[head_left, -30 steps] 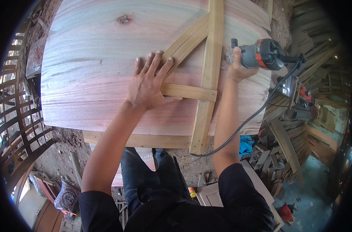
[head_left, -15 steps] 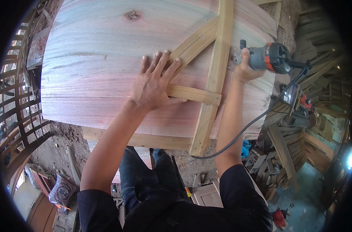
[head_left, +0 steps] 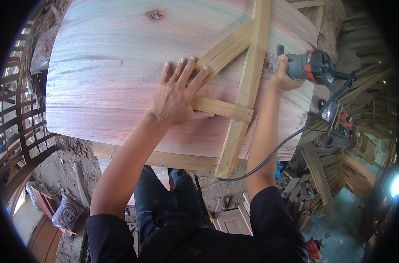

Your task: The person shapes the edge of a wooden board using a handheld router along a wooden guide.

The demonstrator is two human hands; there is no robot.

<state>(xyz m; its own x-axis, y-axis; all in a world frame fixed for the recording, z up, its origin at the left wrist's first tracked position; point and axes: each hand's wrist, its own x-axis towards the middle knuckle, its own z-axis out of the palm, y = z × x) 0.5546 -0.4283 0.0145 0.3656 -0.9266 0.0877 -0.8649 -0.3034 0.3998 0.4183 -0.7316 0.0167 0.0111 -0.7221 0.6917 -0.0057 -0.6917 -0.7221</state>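
Note:
My left hand (head_left: 174, 94) lies flat with fingers spread, pressing down on the left ends of a wooden frame (head_left: 254, 65) made of a long straight strip, a short crosspiece and a slanted brace. The frame rests on a wide slab of pinkish, pale wood (head_left: 107, 87). Just right of the long strip, my right hand (head_left: 283, 81) grips a corded trim router (head_left: 311, 66), grey and black with a red band. The router's tip, by the strip, is partly hidden. Its black cord (head_left: 291, 135) runs down across my right forearm to the strip's near end.
A dark knot (head_left: 154, 15) marks the far part of the slab. Scrap wood (head_left: 318, 175) is piled at the right, near a bright light (head_left: 397, 185). On the left are a curved slatted rack (head_left: 21, 96) and a stuffed plastic bag (head_left: 67, 214).
The whole view has shifted slightly, and the slab, frame and hands with it. My left hand stays flat on the frame and my right hand keeps its grip on the trim router.

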